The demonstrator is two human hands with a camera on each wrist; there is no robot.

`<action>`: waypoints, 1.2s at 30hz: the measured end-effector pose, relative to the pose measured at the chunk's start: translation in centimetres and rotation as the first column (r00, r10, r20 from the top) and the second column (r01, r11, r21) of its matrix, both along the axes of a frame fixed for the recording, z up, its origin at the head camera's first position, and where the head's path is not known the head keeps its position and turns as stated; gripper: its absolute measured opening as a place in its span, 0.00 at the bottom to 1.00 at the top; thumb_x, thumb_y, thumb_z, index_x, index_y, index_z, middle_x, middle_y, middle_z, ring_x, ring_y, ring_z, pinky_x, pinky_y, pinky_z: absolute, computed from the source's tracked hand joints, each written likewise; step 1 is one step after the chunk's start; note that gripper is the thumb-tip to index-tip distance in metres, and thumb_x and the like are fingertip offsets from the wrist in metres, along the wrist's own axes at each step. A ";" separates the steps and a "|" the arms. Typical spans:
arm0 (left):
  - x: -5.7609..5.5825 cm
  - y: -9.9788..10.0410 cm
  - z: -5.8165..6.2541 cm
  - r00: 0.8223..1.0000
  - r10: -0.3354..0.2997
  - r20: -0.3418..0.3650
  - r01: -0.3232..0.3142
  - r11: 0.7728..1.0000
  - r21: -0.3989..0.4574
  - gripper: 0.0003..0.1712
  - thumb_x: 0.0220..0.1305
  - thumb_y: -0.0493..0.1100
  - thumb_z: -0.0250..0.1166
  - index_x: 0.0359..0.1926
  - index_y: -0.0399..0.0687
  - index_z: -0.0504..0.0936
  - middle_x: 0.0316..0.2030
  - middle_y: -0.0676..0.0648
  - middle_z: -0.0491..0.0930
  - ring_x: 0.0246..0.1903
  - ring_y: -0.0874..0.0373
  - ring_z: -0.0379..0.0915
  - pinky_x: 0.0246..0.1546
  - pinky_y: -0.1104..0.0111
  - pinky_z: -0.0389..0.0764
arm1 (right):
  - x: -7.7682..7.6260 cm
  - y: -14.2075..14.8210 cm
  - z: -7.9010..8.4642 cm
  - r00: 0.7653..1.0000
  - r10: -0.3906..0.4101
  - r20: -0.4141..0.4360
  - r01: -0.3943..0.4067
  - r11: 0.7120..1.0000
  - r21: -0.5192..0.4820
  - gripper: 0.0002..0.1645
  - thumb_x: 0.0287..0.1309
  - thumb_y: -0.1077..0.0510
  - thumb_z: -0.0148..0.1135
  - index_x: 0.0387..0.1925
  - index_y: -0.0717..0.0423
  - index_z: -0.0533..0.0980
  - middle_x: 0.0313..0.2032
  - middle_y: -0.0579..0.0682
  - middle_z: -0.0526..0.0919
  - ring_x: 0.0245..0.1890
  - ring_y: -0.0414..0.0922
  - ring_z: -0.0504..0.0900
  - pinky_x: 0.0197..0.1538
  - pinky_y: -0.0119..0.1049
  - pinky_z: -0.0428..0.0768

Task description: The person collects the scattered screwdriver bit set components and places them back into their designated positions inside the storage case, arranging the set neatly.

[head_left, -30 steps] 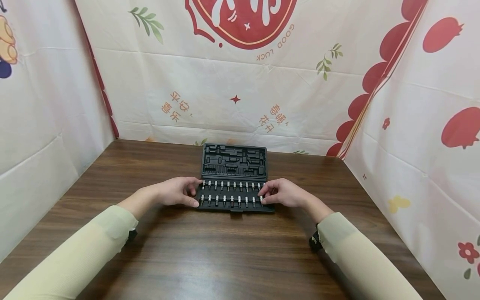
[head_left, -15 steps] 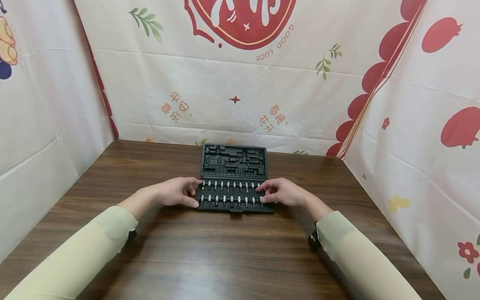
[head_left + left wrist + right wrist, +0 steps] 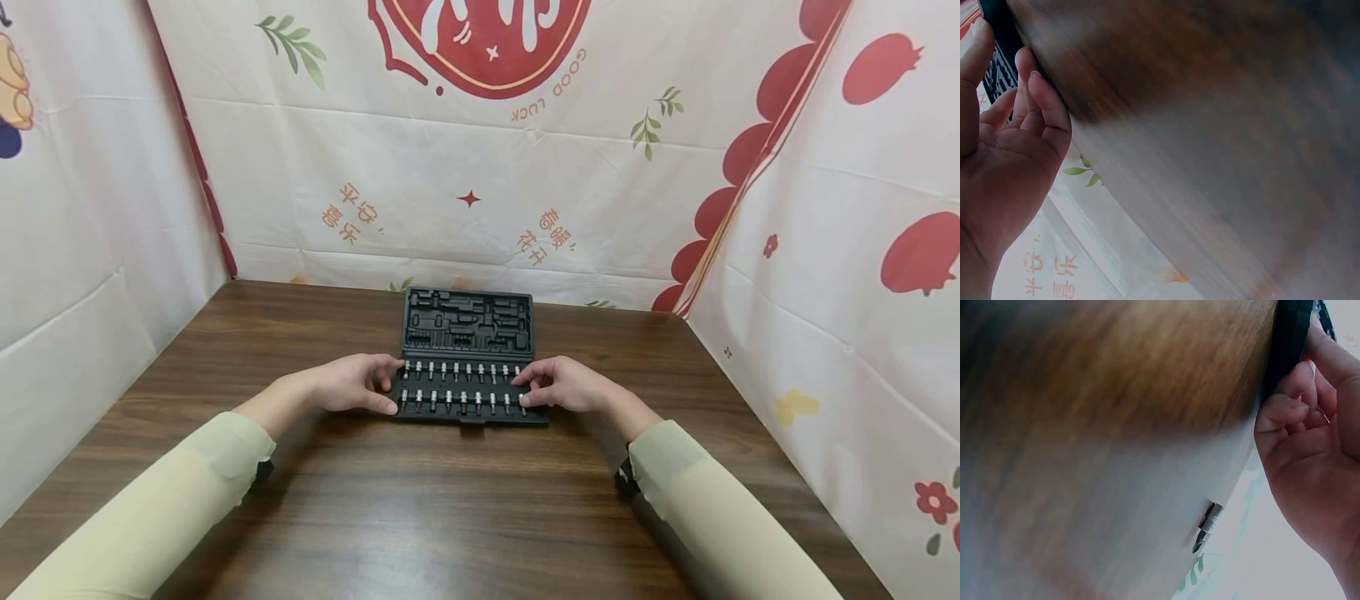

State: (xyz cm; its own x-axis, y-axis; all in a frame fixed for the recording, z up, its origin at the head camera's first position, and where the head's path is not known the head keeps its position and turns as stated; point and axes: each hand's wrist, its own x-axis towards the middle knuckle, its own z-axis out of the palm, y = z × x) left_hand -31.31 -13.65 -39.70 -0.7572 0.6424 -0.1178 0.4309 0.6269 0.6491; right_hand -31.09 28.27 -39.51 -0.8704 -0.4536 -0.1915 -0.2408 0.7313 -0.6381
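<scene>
An opened black case (image 3: 471,423) lies on the table, its lid (image 3: 468,321) tilted back. Two rows of silver bit sockets (image 3: 463,398) fill the lower half. My left hand (image 3: 348,382) rests at the case's left end, thumb by the front corner and index finger by the back row. My right hand (image 3: 572,385) is at the right end, its thumb touching the last front-row bit socket and its index finger near the end of the back row. In the right wrist view the thumb reaches onto the case (image 3: 1288,344) while the other fingers are bent beside it.
A loose bit socket (image 3: 1210,519) lies on the wooden table near its far edge in the right wrist view; the head view does not show it. White printed cloth (image 3: 420,158) hangs behind the table (image 3: 450,500) and on both sides.
The right index finger has lifted slightly toward the back row, and the right thumb has shifted a little up along the end bit socket. The left hand and the case have stayed put.
</scene>
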 end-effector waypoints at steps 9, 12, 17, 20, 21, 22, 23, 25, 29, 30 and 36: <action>0.1 -0.1 0.1 1.000 0.001 -0.002 -0.001 1.000 0.007 0.48 0.70 0.49 0.78 0.80 0.31 0.67 0.49 0.44 0.82 0.42 0.57 0.80 0.49 0.62 0.79 | -0.3 -0.1 0.0 1.000 0.013 0.008 -0.013 1.000 -0.006 0.19 0.71 0.51 0.75 0.60 0.48 0.86 0.31 0.46 0.80 0.29 0.43 0.74 0.35 0.38 0.74; 0.1 -0.1 0.1 1.000 0.005 0.001 -0.005 1.000 0.007 0.48 0.70 0.49 0.78 0.80 0.32 0.67 0.49 0.44 0.82 0.41 0.57 0.80 0.48 0.63 0.78 | -0.3 -0.2 0.1 1.000 0.009 0.015 -0.009 1.000 -0.006 0.18 0.71 0.51 0.75 0.59 0.48 0.86 0.31 0.46 0.80 0.29 0.44 0.74 0.35 0.39 0.74; 0.2 -0.1 0.1 1.000 0.003 0.008 -0.003 1.000 0.015 0.48 0.70 0.49 0.78 0.80 0.31 0.66 0.49 0.43 0.82 0.41 0.57 0.79 0.47 0.63 0.78 | -0.4 -0.1 0.0 1.000 0.010 0.015 -0.010 1.000 0.005 0.19 0.72 0.50 0.75 0.60 0.47 0.86 0.32 0.47 0.80 0.29 0.44 0.74 0.35 0.39 0.74; 0.2 0.0 0.2 1.000 -0.002 0.008 0.002 1.000 0.019 0.49 0.70 0.49 0.79 0.80 0.31 0.66 0.49 0.43 0.82 0.41 0.57 0.79 0.48 0.62 0.78 | -0.4 0.1 0.0 1.000 0.009 0.013 -0.009 1.000 0.016 0.18 0.72 0.50 0.75 0.60 0.46 0.86 0.32 0.47 0.80 0.29 0.44 0.74 0.35 0.39 0.74; 0.2 0.1 0.2 1.000 0.000 0.008 0.000 1.000 0.018 0.49 0.69 0.49 0.79 0.80 0.31 0.66 0.49 0.43 0.82 0.41 0.57 0.79 0.48 0.62 0.78 | -0.4 0.1 0.0 1.000 0.010 0.012 -0.011 1.000 0.018 0.18 0.72 0.50 0.75 0.59 0.46 0.86 0.32 0.47 0.80 0.28 0.43 0.74 0.35 0.39 0.74; 0.2 0.1 0.2 1.000 -0.001 0.006 0.001 1.000 0.016 0.49 0.69 0.49 0.79 0.80 0.31 0.66 0.49 0.43 0.82 0.41 0.57 0.80 0.48 0.62 0.78 | -0.4 0.1 -0.1 1.000 0.012 0.012 -0.012 1.000 0.020 0.18 0.72 0.49 0.75 0.60 0.46 0.86 0.32 0.46 0.80 0.28 0.43 0.74 0.35 0.39 0.74; 0.2 0.1 0.2 1.000 -0.002 0.004 0.002 1.000 0.014 0.49 0.69 0.49 0.79 0.80 0.31 0.66 0.49 0.43 0.82 0.41 0.57 0.80 0.49 0.62 0.78 | -0.4 0.1 -0.1 1.000 0.012 0.011 -0.012 1.000 0.023 0.18 0.72 0.49 0.74 0.60 0.45 0.86 0.32 0.46 0.80 0.28 0.43 0.74 0.35 0.39 0.74; 0.2 0.1 0.2 1.000 0.001 0.003 -0.001 1.000 0.008 0.49 0.70 0.49 0.79 0.80 0.31 0.66 0.49 0.43 0.82 0.42 0.57 0.80 0.49 0.63 0.78 | -0.4 0.2 -0.1 1.000 0.018 0.010 -0.018 1.000 0.023 0.18 0.72 0.49 0.74 0.60 0.45 0.86 0.32 0.46 0.80 0.28 0.43 0.74 0.35 0.39 0.74; 0.2 0.1 0.1 1.000 -0.001 0.003 0.001 1.000 0.004 0.48 0.70 0.50 0.78 0.80 0.31 0.66 0.49 0.44 0.82 0.42 0.57 0.80 0.49 0.63 0.79 | -0.3 0.2 -0.1 1.000 0.023 0.006 -0.023 1.000 0.021 0.18 0.72 0.49 0.74 0.60 0.46 0.85 0.32 0.46 0.79 0.27 0.43 0.73 0.35 0.38 0.74; 0.2 0.1 0.1 1.000 -0.003 0.003 0.003 1.000 0.004 0.48 0.70 0.50 0.78 0.80 0.31 0.66 0.49 0.44 0.82 0.42 0.57 0.80 0.49 0.63 0.79 | -0.3 0.2 -0.1 1.000 0.027 0.005 -0.027 0.999 0.017 0.18 0.72 0.49 0.74 0.60 0.46 0.85 0.31 0.46 0.79 0.27 0.43 0.73 0.35 0.38 0.74; 0.2 0.1 0.2 1.000 0.006 0.014 -0.006 1.000 0.009 0.48 0.70 0.49 0.78 0.80 0.32 0.67 0.49 0.44 0.82 0.42 0.57 0.80 0.49 0.62 0.79 | 0.0 0.1 -0.1 0.999 0.046 -0.013 -0.045 0.999 0.025 0.19 0.74 0.50 0.72 0.62 0.47 0.84 0.31 0.46 0.77 0.26 0.42 0.71 0.36 0.38 0.73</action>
